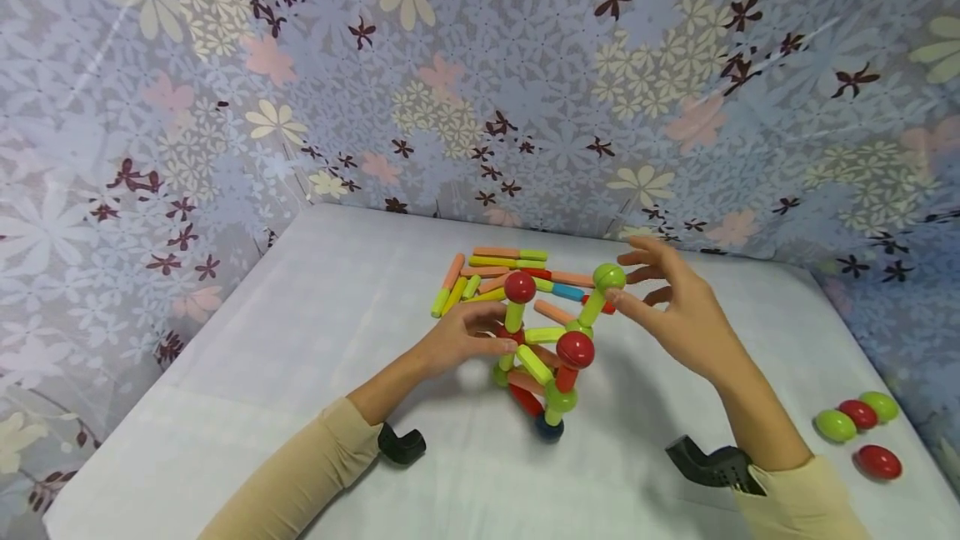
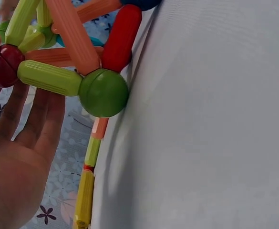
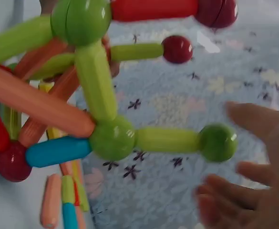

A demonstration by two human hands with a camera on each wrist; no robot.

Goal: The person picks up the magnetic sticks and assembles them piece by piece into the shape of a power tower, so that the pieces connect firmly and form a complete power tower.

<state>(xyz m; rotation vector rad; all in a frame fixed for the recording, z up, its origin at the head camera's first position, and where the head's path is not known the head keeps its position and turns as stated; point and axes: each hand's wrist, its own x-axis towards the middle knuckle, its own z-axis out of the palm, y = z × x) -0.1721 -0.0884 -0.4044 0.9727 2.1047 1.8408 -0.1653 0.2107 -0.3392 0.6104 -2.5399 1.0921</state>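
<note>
A frame of magnetic sticks and balls stands on the white table, built from green, orange, red and blue sticks. My left hand grips it at a red ball on its left side, thumb in front and fingers behind. Three sticks point up from the frame: two carry red balls, and the right one carries a green ball. Beside that green ball is my right hand, fingers spread and holding nothing. A small gap separates them in the right wrist view. A dark blue ball sits at the frame's near bottom.
Behind the frame lie loose sticks in orange, green, yellow, red and blue. At the table's right edge are two green balls and two red balls. A flowered cloth hangs along the back and sides.
</note>
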